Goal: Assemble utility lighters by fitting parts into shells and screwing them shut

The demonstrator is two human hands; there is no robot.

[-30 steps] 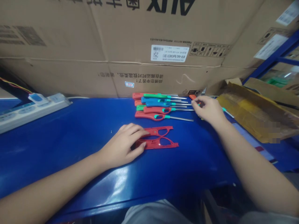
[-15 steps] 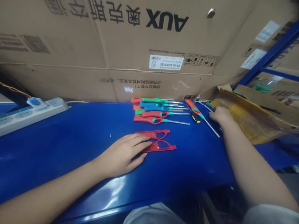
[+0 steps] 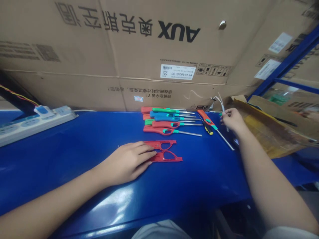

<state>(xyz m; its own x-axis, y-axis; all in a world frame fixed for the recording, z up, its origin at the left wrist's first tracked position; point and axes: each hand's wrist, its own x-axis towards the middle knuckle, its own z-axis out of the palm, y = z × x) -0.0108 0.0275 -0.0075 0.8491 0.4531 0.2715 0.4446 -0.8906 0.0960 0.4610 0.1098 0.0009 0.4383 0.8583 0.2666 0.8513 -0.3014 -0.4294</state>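
Observation:
My left hand (image 3: 127, 162) is curled over the rear ends of two red lighter casing halves (image 3: 171, 156), holding them against the table; its palm side is hidden. The halves lie side by side, their trigger-loop ends poking out to the right. At the right, my right hand (image 3: 233, 120) pinches a slim whitish part with thin wires (image 3: 222, 105), raised off the table. Left of that hand lies an orange-red lighter (image 3: 206, 118) with a metal tube, over a black and yellow screwdriver (image 3: 208, 128). Several red, green and blue lighters (image 3: 164, 124) are stacked behind the casing halves.
A big cardboard box (image 3: 124, 59) stands along the back of the blue table (image 3: 199, 179). A white power strip (image 3: 37, 122) is at the left. On the right are a taped brown package (image 3: 264, 129) and a blue shelf frame (image 3: 286, 63).
My right hand went right, past the orange-red lighter, and has lifted the slim wired part. My left hand stays on the casing halves, which shifted slightly left. The view tilted up.

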